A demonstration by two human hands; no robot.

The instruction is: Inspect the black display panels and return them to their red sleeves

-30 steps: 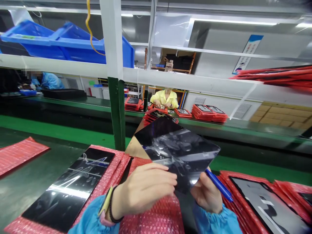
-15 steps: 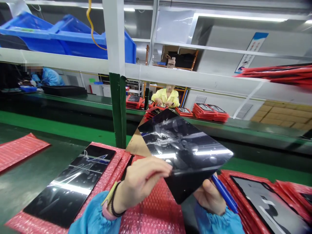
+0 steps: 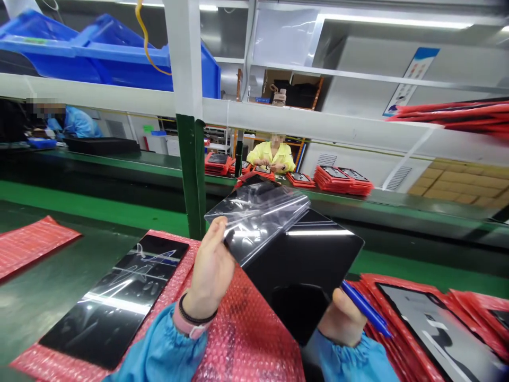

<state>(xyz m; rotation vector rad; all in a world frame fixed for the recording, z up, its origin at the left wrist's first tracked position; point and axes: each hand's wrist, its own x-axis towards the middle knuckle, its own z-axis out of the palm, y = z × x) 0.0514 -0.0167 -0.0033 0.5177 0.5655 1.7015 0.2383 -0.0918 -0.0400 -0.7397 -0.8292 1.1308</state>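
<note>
A glossy black screen panel (image 3: 314, 254) is held up, tilted, in front of me. My right hand (image 3: 342, 315) grips its lower right corner, with a blue pen (image 3: 366, 307) also held in that hand. My left hand (image 3: 212, 265) pinches the edge of a clear protective film (image 3: 266, 215), which is peeled back and folded over the panel's far left part. The near right part of the panel is bare. Below lies pink bubble wrap (image 3: 258, 323). To the left, another black panel (image 3: 119, 297) with scribbled marks rests on pink bubble wrap.
Red bubble bags with a grey-backed panel (image 3: 433, 323) are stacked at the right. A flat red bubble bag (image 3: 35, 244) lies at far left. A green-and-white post (image 3: 191, 175) stands ahead, blue bins (image 3: 119, 58) above. A person in yellow (image 3: 272, 154) sits across, among red stacks.
My left hand has moved left and away, drawing the clear film back off the near part of the panel. The panel in my right hand has shifted slightly down and left.
</note>
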